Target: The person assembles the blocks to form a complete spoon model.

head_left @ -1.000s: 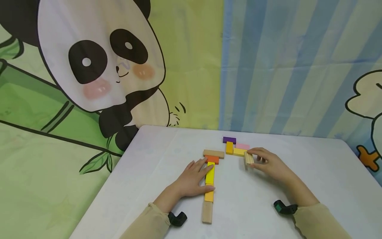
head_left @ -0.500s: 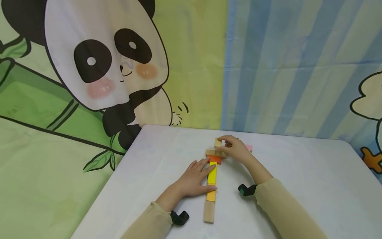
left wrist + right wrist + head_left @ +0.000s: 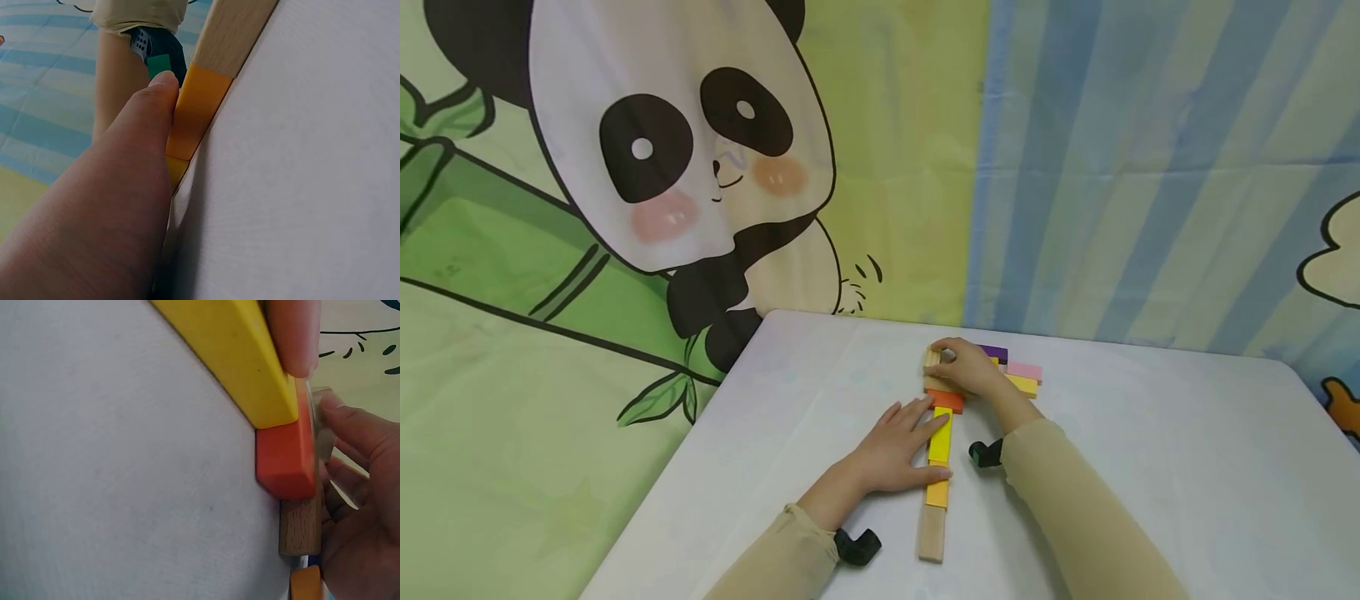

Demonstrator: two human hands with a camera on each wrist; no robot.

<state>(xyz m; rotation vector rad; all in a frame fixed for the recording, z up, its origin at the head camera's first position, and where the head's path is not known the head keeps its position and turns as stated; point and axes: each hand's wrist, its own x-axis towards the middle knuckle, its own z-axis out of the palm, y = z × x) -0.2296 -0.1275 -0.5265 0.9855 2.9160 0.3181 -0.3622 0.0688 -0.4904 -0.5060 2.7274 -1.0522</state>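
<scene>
A column of wooden blocks lies on the white table. My left hand [image 3: 887, 450] rests along it with spread fingers, touching the yellow block [image 3: 941, 433], the orange-yellow block [image 3: 937, 495] and the red-orange block [image 3: 946, 402]. A plain wood block [image 3: 932, 533] forms the near end. At the far end my right hand [image 3: 976, 371] pinches a pale wood block [image 3: 932, 358] between thumb and fingers. In the right wrist view this pale block [image 3: 324, 428] is beside the tan block [image 3: 300, 528], which touches the red-orange one. Whether the pale block touches the tan one I cannot tell.
Right of the column's far end lie a purple block [image 3: 997, 354], a pink block [image 3: 1025, 372] and a yellow block [image 3: 1022, 386], partly behind my right hand. The table's back edge runs close behind them, before a panda-printed cloth [image 3: 902, 167].
My right hand has carried the pale wood block leftward from beside the right-hand blocks to the column's far end, then lower toward the tan block. My left hand has stayed on the column.
</scene>
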